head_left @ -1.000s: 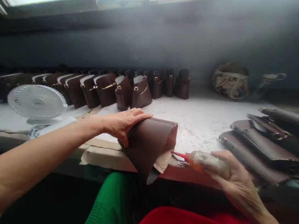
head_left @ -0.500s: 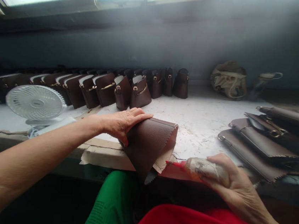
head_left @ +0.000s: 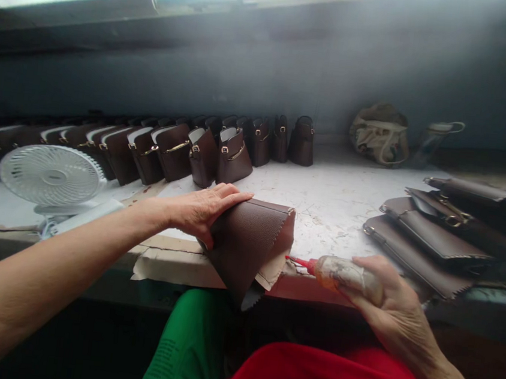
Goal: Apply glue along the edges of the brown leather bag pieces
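A brown leather shoe upper with a zigzag-cut edge rests at the table's front edge, tilted toward me. Its beige lining shows at the open right end. My left hand grips its upper left side, thumb near and fingers over the top. My right hand is wrapped round a squeeze bottle with amber contents and a red nozzle. The bottle lies nearly level, its tip pointing left, close beside the lining edge. Whether the tip touches the upper I cannot tell.
Several brown uppers with gold buckles stand in rows at the back left. A white fan stands before them. More uppers lie stacked at right. A cloth bag and a clear bottle are by the wall.
The red nozzle tip has shifted up along the lining edge and slightly away from it. My left hand keeps its grip on the upper. The whole view has moved slightly.
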Action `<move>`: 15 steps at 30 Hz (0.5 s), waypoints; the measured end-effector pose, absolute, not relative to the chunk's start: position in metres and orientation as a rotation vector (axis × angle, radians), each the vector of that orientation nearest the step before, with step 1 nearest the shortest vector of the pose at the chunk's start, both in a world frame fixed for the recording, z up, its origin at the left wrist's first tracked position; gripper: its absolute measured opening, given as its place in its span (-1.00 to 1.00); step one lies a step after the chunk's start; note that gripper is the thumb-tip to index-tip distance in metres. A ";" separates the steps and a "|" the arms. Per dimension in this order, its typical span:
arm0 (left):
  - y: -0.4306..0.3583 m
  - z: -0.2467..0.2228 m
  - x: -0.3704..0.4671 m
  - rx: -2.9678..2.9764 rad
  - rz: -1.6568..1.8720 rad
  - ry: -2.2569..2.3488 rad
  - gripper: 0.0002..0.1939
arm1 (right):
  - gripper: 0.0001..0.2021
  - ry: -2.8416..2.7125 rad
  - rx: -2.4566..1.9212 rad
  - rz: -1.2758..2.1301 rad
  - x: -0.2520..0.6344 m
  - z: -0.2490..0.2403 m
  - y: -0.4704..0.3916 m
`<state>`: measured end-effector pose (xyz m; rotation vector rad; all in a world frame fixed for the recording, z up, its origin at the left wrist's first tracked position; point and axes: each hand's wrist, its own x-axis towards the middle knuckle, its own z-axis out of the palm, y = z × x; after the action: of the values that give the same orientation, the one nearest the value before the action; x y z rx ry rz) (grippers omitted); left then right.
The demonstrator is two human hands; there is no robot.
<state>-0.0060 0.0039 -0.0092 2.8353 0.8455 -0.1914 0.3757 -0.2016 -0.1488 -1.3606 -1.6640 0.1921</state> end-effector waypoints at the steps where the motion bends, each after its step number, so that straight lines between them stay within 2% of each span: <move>1: 0.003 -0.009 -0.006 2.836 -0.193 0.844 0.50 | -0.71 -1.679 -1.363 0.210 0.375 -0.149 -0.202; 6: -0.002 -0.009 -0.012 2.838 -0.186 0.834 0.45 | -0.68 -1.683 -1.331 0.453 0.364 -0.143 -0.215; 11: -0.006 -0.011 -0.017 2.826 -0.165 0.837 0.43 | -0.71 -1.590 -1.327 0.329 0.356 -0.146 -0.221; 15: -0.011 -0.011 -0.019 2.837 -0.184 0.819 0.41 | -0.72 -1.558 -1.256 0.482 0.351 -0.148 -0.225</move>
<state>-0.0188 -0.0109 -0.0107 2.8375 0.8195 -0.1844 0.3508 -0.2251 -0.1476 -1.2564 -1.5584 0.4823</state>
